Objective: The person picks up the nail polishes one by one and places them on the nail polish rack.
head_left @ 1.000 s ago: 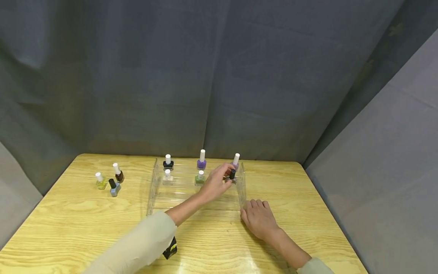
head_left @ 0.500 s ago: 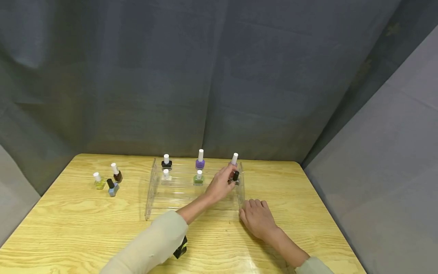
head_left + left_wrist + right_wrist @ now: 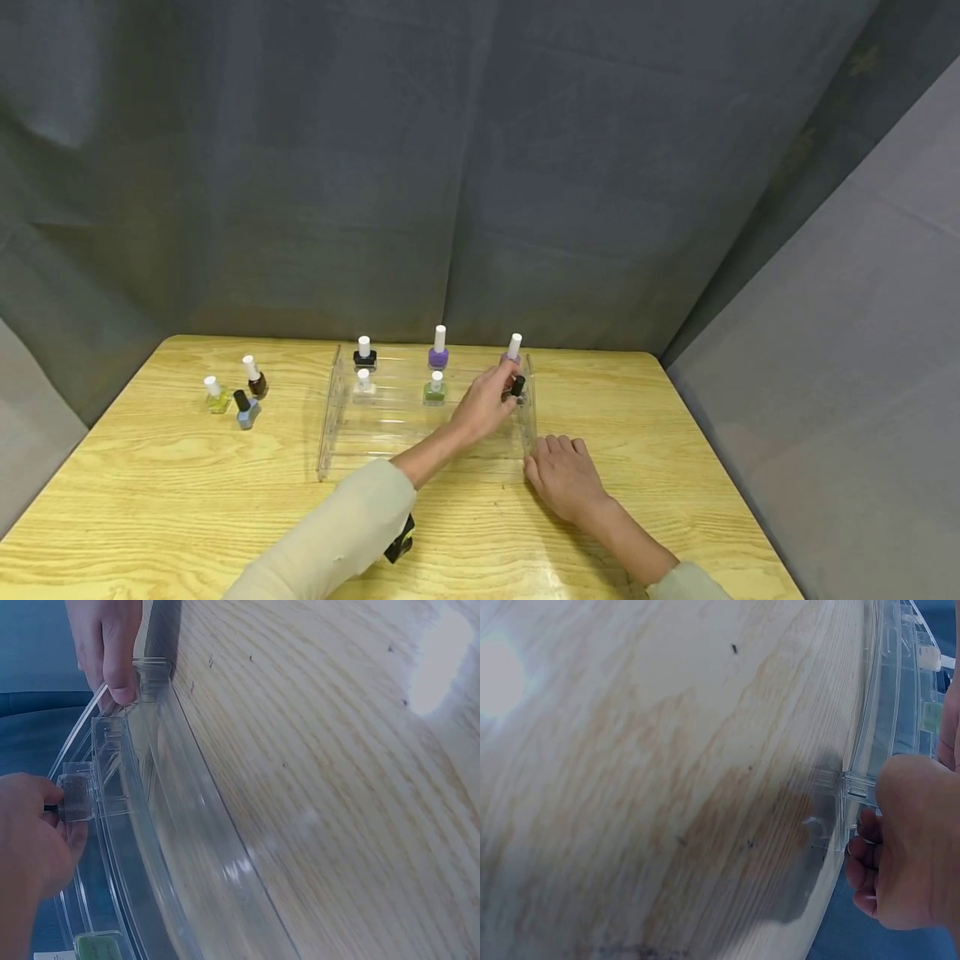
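Note:
My left hand (image 3: 483, 406) reaches over the right end of a clear stepped display rack (image 3: 390, 433). Its fingers pinch the black cap (image 3: 517, 385) of a small nail polish bottle (image 3: 76, 798), whose clear, colourless-looking glass sits at one of the upper steps in the left wrist view. Just behind it stands a lilac polish with a white cap (image 3: 514, 344), partly covered by the fingers. My right hand (image 3: 566, 479) holds the rack's front right corner, thumb against the side panel and fingers curled in the right wrist view.
On the rack stand a black polish (image 3: 365, 357), a purple one (image 3: 438, 357), a clear one (image 3: 363, 387) and a green one (image 3: 434, 392). Left of it, a yellow polish (image 3: 217, 400), a dark brown one (image 3: 257, 383) and a blue-grey one (image 3: 247, 414) stand on the wooden table (image 3: 187, 500).
My left hand has shifted slightly right with the black-capped bottle, then stayed nearly still over the last half second. The right hand has kept its place at the rack's corner.

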